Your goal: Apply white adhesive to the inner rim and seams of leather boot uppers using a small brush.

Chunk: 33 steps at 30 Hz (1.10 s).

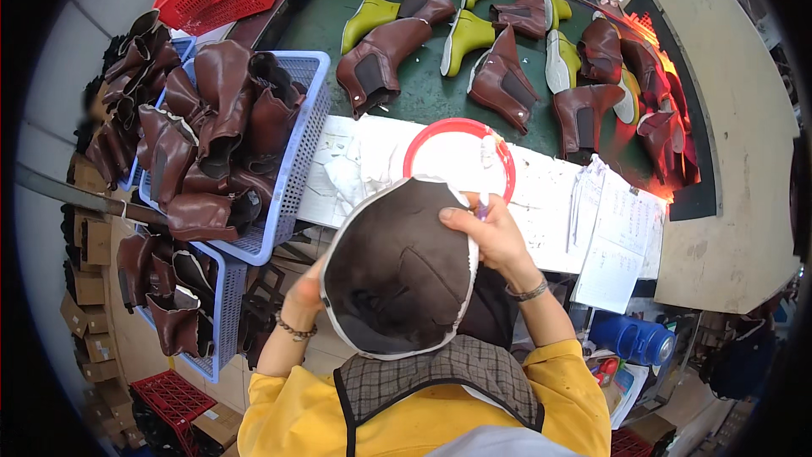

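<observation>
In front of my chest, both hands hold a dark boot upper (397, 271) with its dark lining facing up and a pale edge running round it. My left hand (309, 290) is closed on its left edge, the fingers mostly hidden underneath. At the upper right edge, my right hand (497, 235) presses its thumb on the lining. A slim tool with a purple handle (483, 207) sticks up from the same right hand; its kind is unclear. Just beyond the upper stands a red-rimmed round basin (412, 150) with something white in it.
Brown boot uppers fill blue baskets (298, 148) at my left. Brown uppers and yellow-green soles (470, 37) lie on the green conveyor (406, 106) ahead, running toward a glowing opening (677, 110). Papers (611, 267) hang over the white table's edge; a blue jug (634, 338) sits below.
</observation>
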{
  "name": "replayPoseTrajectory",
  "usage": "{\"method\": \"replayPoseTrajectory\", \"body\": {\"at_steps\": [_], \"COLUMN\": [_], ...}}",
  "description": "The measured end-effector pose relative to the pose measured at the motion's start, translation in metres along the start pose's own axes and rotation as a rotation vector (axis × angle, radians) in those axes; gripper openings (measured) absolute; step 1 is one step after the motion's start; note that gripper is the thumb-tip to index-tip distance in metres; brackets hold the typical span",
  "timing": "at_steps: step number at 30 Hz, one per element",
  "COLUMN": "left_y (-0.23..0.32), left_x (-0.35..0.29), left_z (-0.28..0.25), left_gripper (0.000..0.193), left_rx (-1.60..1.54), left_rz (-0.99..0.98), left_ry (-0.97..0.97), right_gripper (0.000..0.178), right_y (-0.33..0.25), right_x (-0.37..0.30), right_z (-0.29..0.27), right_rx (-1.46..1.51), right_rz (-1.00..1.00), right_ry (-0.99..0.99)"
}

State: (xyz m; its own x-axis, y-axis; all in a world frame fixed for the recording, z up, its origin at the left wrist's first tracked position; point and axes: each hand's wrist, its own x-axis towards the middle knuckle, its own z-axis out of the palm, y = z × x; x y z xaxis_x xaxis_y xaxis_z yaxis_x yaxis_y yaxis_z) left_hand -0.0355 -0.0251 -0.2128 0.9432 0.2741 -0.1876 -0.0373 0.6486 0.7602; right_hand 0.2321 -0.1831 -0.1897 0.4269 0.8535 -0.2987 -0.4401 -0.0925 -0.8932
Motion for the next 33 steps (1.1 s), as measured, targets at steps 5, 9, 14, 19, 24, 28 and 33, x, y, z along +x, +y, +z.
{"method": "replayPoseTrajectory", "body": {"at_steps": [5, 9, 14, 19, 24, 28, 33], "left_y": [0.018, 0.036, 0.051, 0.066, 0.079, 0.082, 0.080], "left_x": [0.032, 0.038, 0.059, 0.072, 0.081, 0.079, 0.079], "left_z": [0.031, 0.024, 0.020, 0.026, 0.036, 0.033, 0.033], "left_gripper": [0.057, 0.039, 0.031, 0.033, 0.038, 0.045, 0.047], "left_rx": [0.232, 0.444, 0.556, 0.518, 0.506, 0.392, 0.308], "left_rz": [-0.077, 0.079, 0.068, -0.025, -0.030, 0.185, 0.328], "left_ry": [0.376, 0.394, 0.333, 0.249, 0.151, 0.277, 0.373], "right_gripper": [0.024, 0.018, 0.013, 0.010, 0.014, 0.014, 0.016], "right_y": [-0.001, -0.011, -0.014, -0.044, -0.053, -0.036, -0.018], "right_x": [-0.002, 0.004, 0.009, 0.009, 0.017, 0.008, -0.008], "right_z": [-0.022, -0.068, -0.082, -0.073, -0.062, -0.059, -0.051], "right_rx": [-0.532, -1.091, -1.528, -0.915, -1.013, -0.943, -0.839], "right_rz": [-0.203, -0.480, -0.496, -0.787, -0.873, -0.870, -0.824], "right_ry": [0.069, 0.479, 0.387, 0.231, 0.149, 0.240, 0.228]}}
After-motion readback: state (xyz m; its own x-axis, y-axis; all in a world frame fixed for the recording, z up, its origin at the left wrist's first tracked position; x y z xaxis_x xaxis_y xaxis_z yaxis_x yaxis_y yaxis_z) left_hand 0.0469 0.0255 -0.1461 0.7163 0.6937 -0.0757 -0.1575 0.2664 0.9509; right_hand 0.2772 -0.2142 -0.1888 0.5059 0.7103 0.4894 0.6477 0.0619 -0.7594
